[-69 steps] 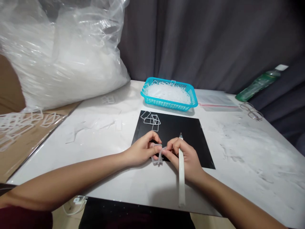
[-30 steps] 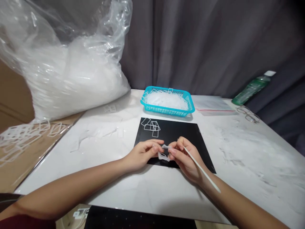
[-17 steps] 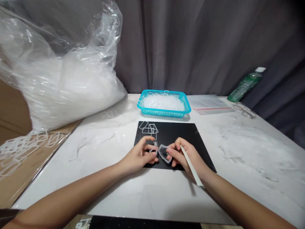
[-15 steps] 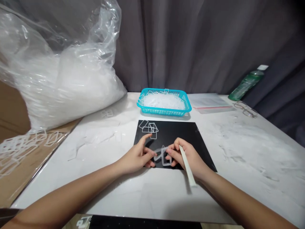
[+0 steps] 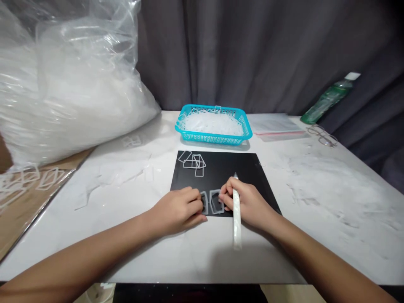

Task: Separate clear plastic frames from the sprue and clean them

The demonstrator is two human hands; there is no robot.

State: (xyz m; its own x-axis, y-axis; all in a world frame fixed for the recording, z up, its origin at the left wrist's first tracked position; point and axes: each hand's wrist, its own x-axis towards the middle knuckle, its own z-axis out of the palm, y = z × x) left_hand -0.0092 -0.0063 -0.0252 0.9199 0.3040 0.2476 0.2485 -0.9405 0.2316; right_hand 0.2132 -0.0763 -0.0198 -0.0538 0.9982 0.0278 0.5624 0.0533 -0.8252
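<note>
Since they look thin, the paired frames point(image 5: 217, 213): probably light, bendy and slippery; best pinched by outer rims, as corners could kink.
Black mat point(image 5: 233, 168): under both frames, lower middle of the frame.
Left hand point(image 5: 181, 209): curled at the left one; grip hidden, cannot tell.
Right hand point(image 5: 251, 204): pinches the right one's rim, pale pointed tool point(image 5: 236, 223) tucked in its fingers.

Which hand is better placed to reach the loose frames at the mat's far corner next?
Probably the left hand: it is nearer the loose frames, while the right hand grips a long white tool.
</note>
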